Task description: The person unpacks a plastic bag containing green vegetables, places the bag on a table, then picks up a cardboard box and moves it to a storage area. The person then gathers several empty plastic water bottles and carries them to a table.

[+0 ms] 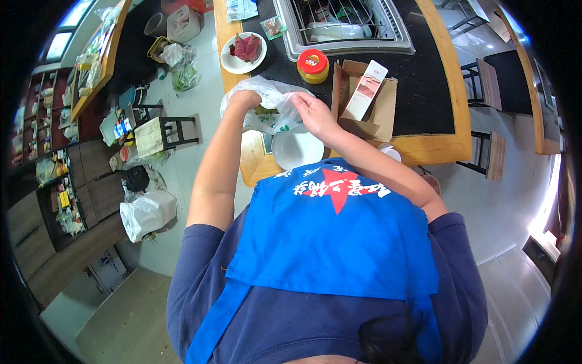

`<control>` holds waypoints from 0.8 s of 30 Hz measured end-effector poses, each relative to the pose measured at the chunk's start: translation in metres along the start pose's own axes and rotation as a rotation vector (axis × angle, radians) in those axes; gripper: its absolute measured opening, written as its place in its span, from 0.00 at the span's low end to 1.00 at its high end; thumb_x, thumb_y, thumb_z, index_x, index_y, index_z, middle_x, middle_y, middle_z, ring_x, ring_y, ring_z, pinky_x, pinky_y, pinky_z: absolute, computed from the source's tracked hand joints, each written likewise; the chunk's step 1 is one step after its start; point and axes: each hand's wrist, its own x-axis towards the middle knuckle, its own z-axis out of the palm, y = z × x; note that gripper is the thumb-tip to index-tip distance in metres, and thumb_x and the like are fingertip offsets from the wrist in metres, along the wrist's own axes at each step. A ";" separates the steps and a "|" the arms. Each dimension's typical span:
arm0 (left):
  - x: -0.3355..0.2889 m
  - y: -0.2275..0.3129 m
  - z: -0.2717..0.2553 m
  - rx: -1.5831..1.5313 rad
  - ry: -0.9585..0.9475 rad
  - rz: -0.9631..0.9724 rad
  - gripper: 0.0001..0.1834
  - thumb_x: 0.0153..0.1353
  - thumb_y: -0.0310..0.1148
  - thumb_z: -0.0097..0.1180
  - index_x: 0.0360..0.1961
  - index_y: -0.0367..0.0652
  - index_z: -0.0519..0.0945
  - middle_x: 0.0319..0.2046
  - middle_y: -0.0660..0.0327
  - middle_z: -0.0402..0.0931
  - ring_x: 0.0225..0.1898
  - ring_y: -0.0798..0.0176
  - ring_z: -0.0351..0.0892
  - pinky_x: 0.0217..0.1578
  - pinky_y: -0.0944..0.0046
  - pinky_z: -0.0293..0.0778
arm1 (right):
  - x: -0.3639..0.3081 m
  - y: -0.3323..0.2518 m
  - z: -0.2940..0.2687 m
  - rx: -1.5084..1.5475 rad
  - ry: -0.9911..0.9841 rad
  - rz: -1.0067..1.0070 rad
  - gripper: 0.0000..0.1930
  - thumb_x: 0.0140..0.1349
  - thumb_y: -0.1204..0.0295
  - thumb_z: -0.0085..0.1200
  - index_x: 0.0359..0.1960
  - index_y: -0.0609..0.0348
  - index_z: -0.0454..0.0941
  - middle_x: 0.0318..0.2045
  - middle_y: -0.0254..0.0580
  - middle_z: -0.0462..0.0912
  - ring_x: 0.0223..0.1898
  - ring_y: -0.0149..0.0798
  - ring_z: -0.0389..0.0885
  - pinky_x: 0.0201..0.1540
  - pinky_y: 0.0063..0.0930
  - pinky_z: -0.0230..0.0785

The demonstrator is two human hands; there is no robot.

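Observation:
A thin white plastic bag [280, 91] with something green inside is at the near left corner of the table. My left hand [245, 99] reaches into its mouth, and the plastic hides those fingers. With my right hand [312, 112] I pinch the bag's right rim and hold it apart. Just below the bag sits a white bowl [297, 150]. Beyond my right hand stands a jar with a red lid [313, 62]. Farther left, a white plate [227, 61] bears a dark red, leafy-skinned piece that looks like dragon fruit [245, 48].
An opened cardboard box [383, 115] with a white carton [365, 91] lies right of my hands. At the far side, a metal grill tray [348, 45] is set into the black tabletop. A stool [150, 137] and a white bag [147, 215] are on the floor at left.

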 end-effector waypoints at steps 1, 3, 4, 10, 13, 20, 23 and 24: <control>0.003 0.000 0.001 -0.017 -0.009 0.052 0.21 0.57 0.33 0.54 0.53 0.47 0.79 0.54 0.53 0.78 0.57 0.49 0.75 0.54 0.56 0.72 | 0.000 0.001 0.000 -0.005 0.009 -0.021 0.20 0.72 0.57 0.44 0.50 0.62 0.78 0.34 0.43 0.83 0.35 0.36 0.80 0.41 0.30 0.71; 0.008 -0.002 0.002 -0.029 -0.025 0.124 0.21 0.56 0.31 0.55 0.53 0.46 0.80 0.53 0.53 0.78 0.56 0.49 0.76 0.52 0.56 0.72 | 0.000 0.000 -0.002 -0.021 0.021 -0.017 0.20 0.72 0.58 0.44 0.50 0.63 0.77 0.35 0.46 0.83 0.37 0.38 0.81 0.43 0.31 0.71; 0.010 -0.003 0.002 -0.028 -0.036 0.151 0.21 0.55 0.30 0.55 0.52 0.46 0.80 0.52 0.53 0.79 0.55 0.49 0.76 0.52 0.56 0.73 | -0.001 0.000 -0.003 -0.035 0.017 -0.017 0.20 0.72 0.58 0.44 0.50 0.63 0.77 0.35 0.46 0.83 0.37 0.38 0.81 0.43 0.31 0.70; 0.000 0.004 -0.014 -0.015 -0.160 0.167 0.22 0.52 0.24 0.56 0.51 0.45 0.80 0.49 0.53 0.80 0.52 0.50 0.78 0.48 0.56 0.74 | -0.005 -0.006 -0.010 -0.045 -0.090 0.053 0.21 0.74 0.58 0.40 0.54 0.61 0.76 0.39 0.35 0.80 0.41 0.27 0.74 0.47 0.24 0.67; -0.007 0.007 -0.022 -0.023 -0.354 0.012 0.24 0.50 0.21 0.57 0.51 0.45 0.80 0.47 0.54 0.81 0.49 0.52 0.80 0.47 0.56 0.75 | -0.007 -0.008 -0.010 -0.054 -0.075 0.042 0.21 0.73 0.58 0.41 0.52 0.62 0.76 0.37 0.39 0.81 0.39 0.31 0.76 0.45 0.26 0.68; 0.008 -0.016 0.019 -0.023 -0.171 0.222 0.25 0.49 0.20 0.58 0.51 0.47 0.80 0.47 0.54 0.81 0.49 0.52 0.79 0.47 0.58 0.74 | -0.008 -0.009 -0.009 -0.087 -0.057 0.043 0.20 0.72 0.58 0.43 0.49 0.63 0.77 0.33 0.46 0.82 0.35 0.39 0.80 0.42 0.32 0.70; 0.014 -0.024 0.034 0.034 -0.086 0.234 0.23 0.50 0.26 0.63 0.51 0.50 0.81 0.50 0.58 0.80 0.52 0.54 0.77 0.50 0.59 0.72 | -0.009 -0.009 -0.008 -0.078 -0.050 0.040 0.20 0.72 0.57 0.43 0.47 0.63 0.77 0.31 0.45 0.81 0.33 0.39 0.79 0.40 0.32 0.70; 0.013 -0.025 0.035 0.030 -0.082 0.231 0.23 0.51 0.29 0.65 0.51 0.51 0.82 0.50 0.59 0.80 0.52 0.55 0.77 0.51 0.59 0.71 | -0.009 -0.009 -0.008 -0.067 -0.044 0.048 0.20 0.72 0.57 0.43 0.47 0.63 0.77 0.30 0.44 0.81 0.33 0.38 0.78 0.40 0.32 0.69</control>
